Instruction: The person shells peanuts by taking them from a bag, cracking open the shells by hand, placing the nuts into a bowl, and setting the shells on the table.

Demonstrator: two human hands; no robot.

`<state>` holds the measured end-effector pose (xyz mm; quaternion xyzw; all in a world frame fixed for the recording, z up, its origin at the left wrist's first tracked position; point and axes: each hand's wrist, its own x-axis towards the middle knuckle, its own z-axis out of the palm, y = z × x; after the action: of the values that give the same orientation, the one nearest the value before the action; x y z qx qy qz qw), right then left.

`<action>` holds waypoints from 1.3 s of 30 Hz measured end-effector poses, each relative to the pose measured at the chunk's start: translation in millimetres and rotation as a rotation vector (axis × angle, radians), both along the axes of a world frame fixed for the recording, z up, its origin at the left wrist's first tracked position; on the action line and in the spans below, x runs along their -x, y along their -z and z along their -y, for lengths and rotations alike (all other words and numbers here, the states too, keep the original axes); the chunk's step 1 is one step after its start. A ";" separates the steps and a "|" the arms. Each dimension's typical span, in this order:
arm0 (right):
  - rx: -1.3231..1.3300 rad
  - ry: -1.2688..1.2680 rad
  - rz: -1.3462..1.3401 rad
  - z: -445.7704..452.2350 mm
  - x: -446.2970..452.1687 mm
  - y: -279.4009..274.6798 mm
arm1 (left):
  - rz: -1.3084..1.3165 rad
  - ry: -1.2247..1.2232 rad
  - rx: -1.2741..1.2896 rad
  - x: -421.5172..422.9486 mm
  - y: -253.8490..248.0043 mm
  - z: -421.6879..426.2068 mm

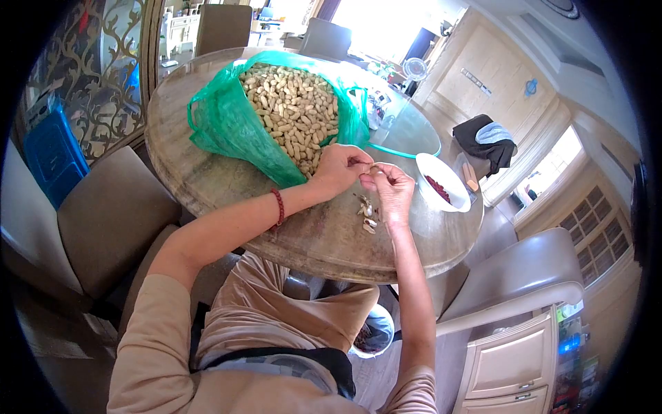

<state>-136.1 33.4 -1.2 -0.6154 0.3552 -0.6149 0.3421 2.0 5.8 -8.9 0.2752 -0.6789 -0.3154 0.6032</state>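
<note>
My left hand, with a red bead bracelet at the wrist, is closed in a pinch. What its fingertips hold is too small to make out. Close beside it, my right hand pinches a peanut between thumb and fingers. Behind the left hand, a green plastic bag stands wide open on the table, heaped with unshelled peanuts. Broken peanut shells lie on the tabletop below my hands. A white bowl with dark red peanut kernels stands right of my right hand.
The round marble-patterned table fills the middle. A white bin with dark scraps stands on the floor by my knee. Chairs stand at left and right. A clear container sits behind the bowl.
</note>
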 end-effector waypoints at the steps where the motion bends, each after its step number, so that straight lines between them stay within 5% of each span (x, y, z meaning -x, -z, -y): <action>1: 0.000 0.000 -0.001 0.1 0.0 0.0 | -0.020 0.008 0.000 0.1 0.6 0.3; 16: 0.038 0.039 0.069 2.8 -5.0 4.6 | -0.325 0.212 -0.217 4.8 8.3 4.8; 19: 0.054 0.029 0.201 5.1 -2.4 5.5 | -0.552 0.337 -0.371 2.2 5.9 10.7; 23: 0.016 0.029 0.308 9.4 7.0 2.4 | -0.529 0.385 -0.399 -3.6 2.5 10.2; 25: 0.026 0.078 0.019 9.1 10.1 2.5 | -0.568 0.565 -0.438 -1.5 0.3 9.6; 32: 0.108 0.316 -0.280 2.3 13.2 -2.6 | -0.570 0.793 -0.513 -6.7 0.4 14.3; 34: 0.314 0.506 -0.581 -0.3 11.9 -3.7 | -0.576 0.918 -0.552 -8.3 1.1 14.7; 39: 0.287 0.455 -0.832 0.3 20.6 -1.3 | -0.535 0.973 -0.575 -5.8 1.9 13.4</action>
<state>-156.7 33.1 0.0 -0.7564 0.4988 -0.4190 -0.0596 7.8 -7.6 -10.9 -0.0025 -0.4399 -0.7822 0.4413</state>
